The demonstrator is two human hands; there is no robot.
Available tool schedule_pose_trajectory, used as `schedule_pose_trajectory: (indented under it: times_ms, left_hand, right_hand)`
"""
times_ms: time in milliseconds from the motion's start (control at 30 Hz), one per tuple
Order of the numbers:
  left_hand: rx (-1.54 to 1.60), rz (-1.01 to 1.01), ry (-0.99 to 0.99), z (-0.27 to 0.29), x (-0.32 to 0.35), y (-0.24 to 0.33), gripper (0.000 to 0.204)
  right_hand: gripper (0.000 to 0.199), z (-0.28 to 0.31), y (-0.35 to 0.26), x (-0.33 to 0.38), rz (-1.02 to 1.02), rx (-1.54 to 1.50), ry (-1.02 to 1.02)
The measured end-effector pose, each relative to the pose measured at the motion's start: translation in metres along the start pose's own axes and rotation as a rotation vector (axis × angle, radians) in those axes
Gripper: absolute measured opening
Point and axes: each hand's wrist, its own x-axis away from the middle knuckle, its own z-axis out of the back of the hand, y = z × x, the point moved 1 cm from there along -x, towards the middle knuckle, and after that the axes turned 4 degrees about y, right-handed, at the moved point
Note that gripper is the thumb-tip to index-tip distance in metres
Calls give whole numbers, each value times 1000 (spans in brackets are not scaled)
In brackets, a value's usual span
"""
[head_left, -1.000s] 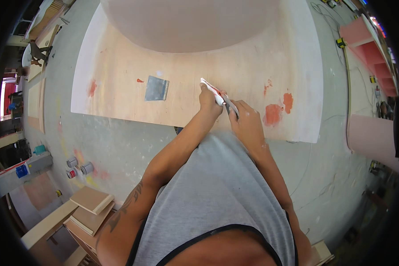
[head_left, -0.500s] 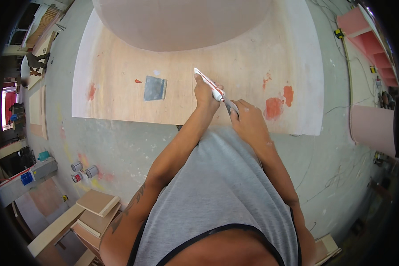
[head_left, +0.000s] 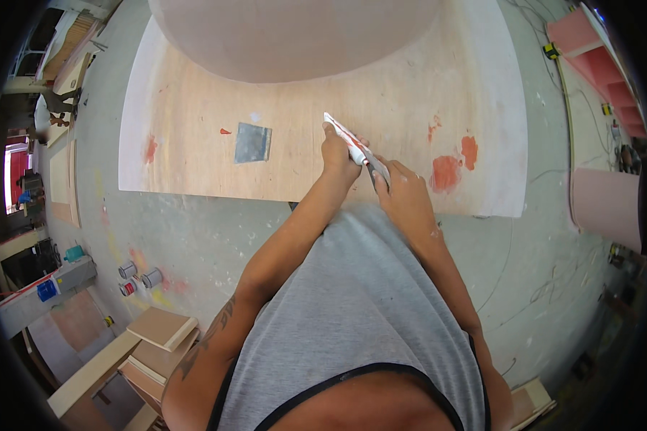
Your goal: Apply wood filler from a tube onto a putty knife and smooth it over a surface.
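My left hand (head_left: 336, 152) is closed round a white tube with a red stripe (head_left: 345, 136), its flattened end pointing up and away. Against the tube's near end rests a grey flat-bladed scraper (head_left: 376, 168), gripped in my right hand (head_left: 404, 190). Both hands are close together above the near part of a pale wooden panel (head_left: 302, 176). A flat grey square (head_left: 252, 144) with a pale edge lies on the panel to the left. Reddish filler patches (head_left: 446, 173) mark its right side, with smaller ones at the left.
A large pale rounded form (head_left: 295, 43) stands on the panel's far side. Several small cans (head_left: 151, 278) sit on the stained floor to the left, near stacked boards (head_left: 162, 328). At the right are pink shelving (head_left: 589, 43), a pink curved piece (head_left: 605, 205) and loose cables.
The tube and both hands have shifted slightly to the right. The scraper's blade now lies further along the tube's near end. The rest of the scene looks much the same.
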Motion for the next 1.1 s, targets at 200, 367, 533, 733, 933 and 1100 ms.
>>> schedule_pose_trajectory:
  times_ms: [200, 367, 533, 733, 933, 1100]
  left_hand:
    - [-11, 19, -31, 3, -4, -1, 51]
    - [-8, 78, -17, 3, -2, -5, 46]
    - [102, 156, -12, 7, -10, -3, 41]
    - [29, 163, -56, 11, -11, -6, 47]
    - [-121, 189, -252, 12, -5, 9, 57]
    - [-352, 262, -233, 30, 1, 24, 60]
  right_hand:
    - [30, -7, 5, 2, 7, -36, 23]
    - [31, -17, 13, 3, 36, -40, 55]
    - [34, -16, 11, 5, 55, -43, 73]
    - [36, -21, 16, 9, 111, -11, 143]
    - [35, 1, 14, 1, 67, -75, 180]
    - [36, 21, 15, -8, 97, -75, 180]
